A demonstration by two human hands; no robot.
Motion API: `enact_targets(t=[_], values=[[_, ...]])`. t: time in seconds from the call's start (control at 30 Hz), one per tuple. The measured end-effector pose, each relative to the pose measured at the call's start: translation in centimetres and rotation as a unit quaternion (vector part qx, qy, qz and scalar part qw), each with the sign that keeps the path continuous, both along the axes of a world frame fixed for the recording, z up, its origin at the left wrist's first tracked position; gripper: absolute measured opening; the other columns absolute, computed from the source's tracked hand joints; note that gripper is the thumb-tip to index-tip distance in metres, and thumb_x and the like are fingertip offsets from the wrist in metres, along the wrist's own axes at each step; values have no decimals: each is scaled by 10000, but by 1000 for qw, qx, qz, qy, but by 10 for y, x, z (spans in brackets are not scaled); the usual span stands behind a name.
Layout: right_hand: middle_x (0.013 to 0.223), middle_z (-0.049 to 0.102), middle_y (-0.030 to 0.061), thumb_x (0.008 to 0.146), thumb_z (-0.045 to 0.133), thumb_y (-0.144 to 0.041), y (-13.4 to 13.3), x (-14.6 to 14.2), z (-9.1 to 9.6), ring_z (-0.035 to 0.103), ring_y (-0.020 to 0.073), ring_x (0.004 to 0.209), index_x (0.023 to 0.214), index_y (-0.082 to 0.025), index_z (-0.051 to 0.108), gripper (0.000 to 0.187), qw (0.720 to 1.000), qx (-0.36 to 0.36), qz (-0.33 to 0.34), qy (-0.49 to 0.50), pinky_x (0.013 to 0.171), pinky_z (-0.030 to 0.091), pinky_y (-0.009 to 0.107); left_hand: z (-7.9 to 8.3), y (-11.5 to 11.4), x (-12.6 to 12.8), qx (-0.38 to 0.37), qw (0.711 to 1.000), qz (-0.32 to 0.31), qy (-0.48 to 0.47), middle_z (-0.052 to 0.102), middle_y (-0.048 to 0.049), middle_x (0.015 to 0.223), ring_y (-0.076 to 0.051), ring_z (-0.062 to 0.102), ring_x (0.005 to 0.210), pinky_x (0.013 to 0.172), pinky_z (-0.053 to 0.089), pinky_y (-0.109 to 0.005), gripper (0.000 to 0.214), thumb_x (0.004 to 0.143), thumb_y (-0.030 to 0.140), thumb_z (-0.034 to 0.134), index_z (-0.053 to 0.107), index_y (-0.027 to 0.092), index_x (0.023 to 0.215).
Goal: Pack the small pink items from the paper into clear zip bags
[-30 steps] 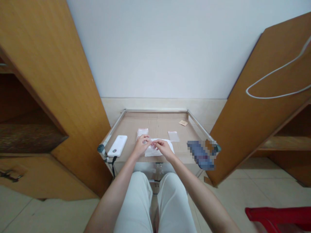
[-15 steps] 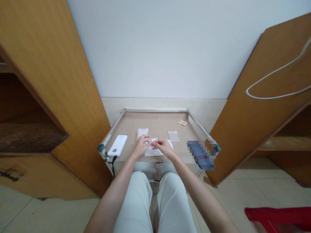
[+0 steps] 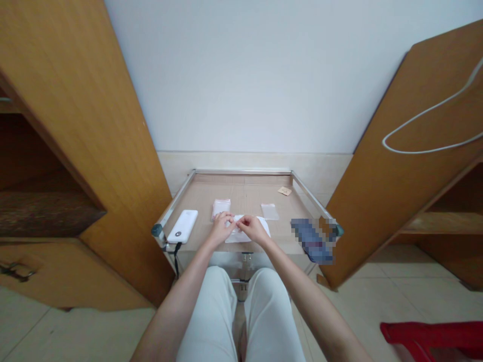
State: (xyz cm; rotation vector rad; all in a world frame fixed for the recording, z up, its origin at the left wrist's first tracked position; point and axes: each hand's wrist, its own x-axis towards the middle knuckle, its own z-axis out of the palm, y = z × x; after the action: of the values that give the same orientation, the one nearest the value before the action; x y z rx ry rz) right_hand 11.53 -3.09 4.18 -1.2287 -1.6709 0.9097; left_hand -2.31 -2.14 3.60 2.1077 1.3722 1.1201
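Note:
My left hand (image 3: pixel 222 227) and my right hand (image 3: pixel 252 229) meet over a white sheet (image 3: pixel 238 238) near the front of the small table. Both have their fingers bent into a pinch, the tips almost touching. Whatever lies between them is too small and pale to make out. Just behind my left hand is a stack of clear plastic sleeves (image 3: pixel 222 205). Beyond my right hand, a single clear sleeve (image 3: pixel 269 211) lies flat.
A raised metal rail (image 3: pixel 243 172) edges the table (image 3: pixel 245 193). On the left lies a white power bank (image 3: pixel 183 226) with a black cable. A small tan card (image 3: pixel 284 191) is at the back right, a pixelated dark blue item (image 3: pixel 311 241) at the right. Wooden cabinets flank both sides.
My fingertips have shifted slightly and my right hand's fingers are more curled. The pale, shiny thing between the hands shows less than before. The other things stay where they were.

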Motion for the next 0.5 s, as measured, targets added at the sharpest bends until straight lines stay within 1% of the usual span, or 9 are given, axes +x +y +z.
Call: enact_targets(t=[0.13,0.23,0.3,0.4,0.47,0.5], values=[[488,522,-19,645,491,-177,-2,-4,-1,443,89,477,541,-153,539,117,995,61,-38,-63,481,311,201,3,-2,3,20,999,11,22,569,-37,898,-177,471,919,855,320,-339,126,638,138,507,503,183,520],[492,502,-24,635,474,-148,-1,-5,-4,424,87,482,537,-159,519,109,990,97,-62,-79,479,292,200,5,-3,5,24,999,24,35,571,-37,912,-183,468,923,847,318,-347,130,621,133,511,480,182,505],[478,477,-29,633,469,-148,1,-5,-7,407,88,473,524,-166,496,114,988,104,-83,-79,471,281,201,6,-4,5,25,998,32,37,573,-35,925,-188,464,929,843,313,-351,134,608,131,520,467,183,496],[467,454,-31,627,482,-157,4,-1,-12,405,95,468,506,-176,466,123,986,86,-110,-86,470,284,209,8,-6,4,25,998,44,41,580,-32,940,-197,459,944,835,302,-359,137,599,138,532,461,184,490],[501,466,-28,630,494,-168,5,1,-14,425,102,485,536,-178,470,97,986,83,-112,-90,489,309,213,11,-8,4,19,997,54,50,584,-27,957,-209,452,963,831,288,-374,141,611,153,530,468,183,488],[542,479,-25,633,496,-169,5,1,-15,439,103,501,573,-178,481,63,986,93,-107,-89,504,327,216,12,-9,4,15,997,58,54,585,-23,967,-215,448,973,832,281,-382,146,619,161,526,472,183,485]])
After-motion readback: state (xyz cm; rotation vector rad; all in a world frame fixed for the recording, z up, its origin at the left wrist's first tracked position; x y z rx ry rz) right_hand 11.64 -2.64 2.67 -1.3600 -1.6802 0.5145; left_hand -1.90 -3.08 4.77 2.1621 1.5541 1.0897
